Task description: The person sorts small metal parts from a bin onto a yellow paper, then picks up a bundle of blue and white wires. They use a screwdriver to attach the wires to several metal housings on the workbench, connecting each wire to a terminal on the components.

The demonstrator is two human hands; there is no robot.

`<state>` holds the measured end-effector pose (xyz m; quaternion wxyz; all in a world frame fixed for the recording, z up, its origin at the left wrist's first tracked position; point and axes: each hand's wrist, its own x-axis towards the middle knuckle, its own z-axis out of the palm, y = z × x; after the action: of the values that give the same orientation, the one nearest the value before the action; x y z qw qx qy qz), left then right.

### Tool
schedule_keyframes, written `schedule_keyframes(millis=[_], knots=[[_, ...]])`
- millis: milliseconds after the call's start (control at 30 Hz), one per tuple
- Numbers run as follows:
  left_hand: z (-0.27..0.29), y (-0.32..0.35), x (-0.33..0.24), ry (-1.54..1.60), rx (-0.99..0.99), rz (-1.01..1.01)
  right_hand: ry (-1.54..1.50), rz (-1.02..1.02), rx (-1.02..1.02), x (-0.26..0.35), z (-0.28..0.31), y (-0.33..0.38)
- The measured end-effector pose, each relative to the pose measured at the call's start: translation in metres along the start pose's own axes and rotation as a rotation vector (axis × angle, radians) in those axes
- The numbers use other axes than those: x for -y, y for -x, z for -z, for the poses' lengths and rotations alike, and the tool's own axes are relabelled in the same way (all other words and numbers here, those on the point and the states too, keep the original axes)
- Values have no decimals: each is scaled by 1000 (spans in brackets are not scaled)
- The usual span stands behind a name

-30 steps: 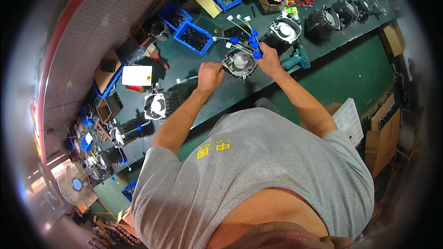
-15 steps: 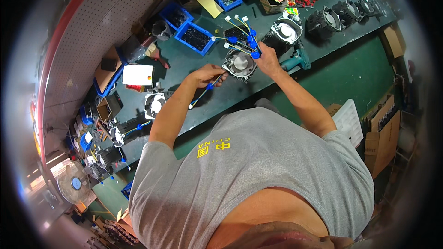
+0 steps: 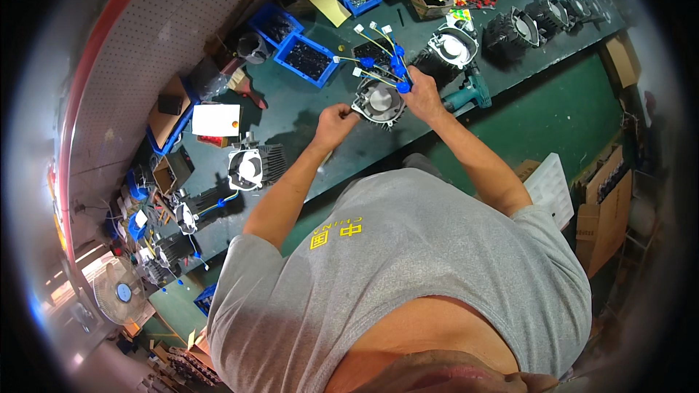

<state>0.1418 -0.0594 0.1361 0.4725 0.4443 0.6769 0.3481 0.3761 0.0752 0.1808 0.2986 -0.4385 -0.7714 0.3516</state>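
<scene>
A round metal motor housing (image 3: 379,101) with a finned dark body stands on the bench in front of me. Gathered in my right hand (image 3: 424,94), over the housing's right rim, is a bundle of wires with blue plugs (image 3: 397,65); their white-tipped ends fan out to the far left. My left hand (image 3: 336,126) is at the housing's left edge, its fingers pinched together. What lies between those fingertips is hidden. A small pale end (image 3: 326,158) shows beneath the left wrist.
Left of my forearm sits another finned housing (image 3: 249,169). A teal power tool (image 3: 470,93) lies near the bench edge, below a further housing (image 3: 452,46). Blue bins of small dark parts (image 3: 304,60) stand behind, beside a brush (image 3: 247,87).
My left hand has turned and its elbow has swung inward. The wire with a blue plug that hung below it is now mostly out of sight. My right hand stays put.
</scene>
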Motion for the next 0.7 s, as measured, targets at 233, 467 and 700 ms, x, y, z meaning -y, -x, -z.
schedule_keyframes(millis=[233, 467, 700], knots=[[3, -8, 15, 191, 63, 136, 23, 4, 5, -2, -2, -3], [-4, 11, -13, -405, -174, -282, 5, -7, 0, 0, -2, -3], [29, 48, 30, -574, -42, -181, 8, -32, 12, 0, -4, -3]])
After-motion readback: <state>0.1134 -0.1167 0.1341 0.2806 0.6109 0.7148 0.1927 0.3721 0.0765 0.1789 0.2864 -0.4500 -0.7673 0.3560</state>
